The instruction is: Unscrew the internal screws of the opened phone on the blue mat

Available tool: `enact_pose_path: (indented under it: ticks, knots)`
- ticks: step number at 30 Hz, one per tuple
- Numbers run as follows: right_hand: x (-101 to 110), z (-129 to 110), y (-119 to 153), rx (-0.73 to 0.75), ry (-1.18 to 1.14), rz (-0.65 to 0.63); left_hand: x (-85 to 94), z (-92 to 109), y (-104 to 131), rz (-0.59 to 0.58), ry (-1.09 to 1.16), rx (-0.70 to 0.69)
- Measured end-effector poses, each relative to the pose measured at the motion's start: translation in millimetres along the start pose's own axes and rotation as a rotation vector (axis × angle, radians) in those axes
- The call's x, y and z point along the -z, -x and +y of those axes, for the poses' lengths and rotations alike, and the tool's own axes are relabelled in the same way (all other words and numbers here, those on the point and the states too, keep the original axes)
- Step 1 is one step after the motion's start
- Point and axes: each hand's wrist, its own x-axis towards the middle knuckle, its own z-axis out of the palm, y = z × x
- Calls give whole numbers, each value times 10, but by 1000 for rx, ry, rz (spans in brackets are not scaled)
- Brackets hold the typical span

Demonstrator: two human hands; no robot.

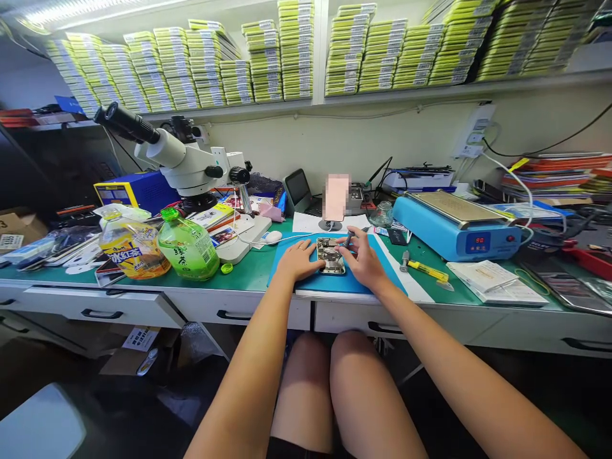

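Observation:
An opened phone (331,257) with its inner parts showing lies on a blue mat (306,285) at the front of the bench. Flat on the mat at the phone's left side is my left hand (299,259), fingers spread, thumb at the phone's left edge. My right hand (362,258) is at the phone's right side, its fingers closed on a small dark screwdriver (349,239). The screwdriver leans over the upper right part of the phone.
Two bottles (187,245) and a microscope (186,159) stand to the left. On the right are a blue heating plate (454,223), a yellow-handled tool (428,271) and a white booklet (495,280). A pixelated upright screen (336,197) stands behind the mat.

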Motion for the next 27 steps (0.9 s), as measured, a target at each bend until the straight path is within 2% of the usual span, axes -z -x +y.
enact_pose_path:
  ticks: [14,27]
  knots:
    - [2,-19,9,28,142,34,-16,-10,5,3,1,13]
    - [-39,-47,0,63,75,20,4,-33,2,-26,3,14]
